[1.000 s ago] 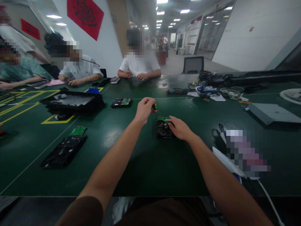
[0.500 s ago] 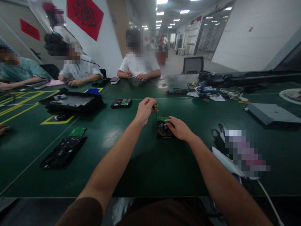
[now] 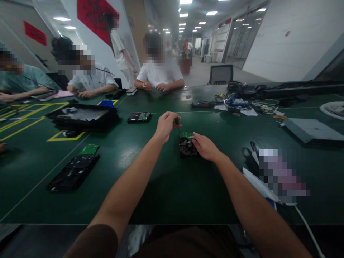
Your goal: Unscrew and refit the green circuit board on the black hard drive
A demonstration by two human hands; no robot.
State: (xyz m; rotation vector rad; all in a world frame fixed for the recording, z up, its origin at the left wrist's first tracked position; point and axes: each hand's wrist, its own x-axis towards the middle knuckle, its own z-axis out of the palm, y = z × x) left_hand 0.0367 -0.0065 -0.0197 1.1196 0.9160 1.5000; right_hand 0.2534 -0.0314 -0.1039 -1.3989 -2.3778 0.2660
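My left hand (image 3: 165, 127) is closed round the handle of a small screwdriver (image 3: 176, 122). Its thin shaft points down to the far left end of a black hard drive (image 3: 187, 148), where a green circuit board (image 3: 185, 135) shows. From the right side, my right hand (image 3: 207, 147) grips the same drive, fingertips bent over its top near the board. The drive lies flat on the dark green table (image 3: 172, 193). My fingers hide its right edge, and the screwdriver's tip is too small to make out clearly.
Left of my arm lie black drives (image 3: 73, 173) beside a loose green board (image 3: 89, 149). Another hard drive (image 3: 139, 117) and a black tray (image 3: 83, 116) stand farther back. A grey metal case (image 3: 313, 129) and cables (image 3: 236, 102) lie right. People sit across the table.
The screwdriver's handle appears slightly turned in my left hand. My right fingers have shifted a little on the drive. In the background, a standing person has moved right.
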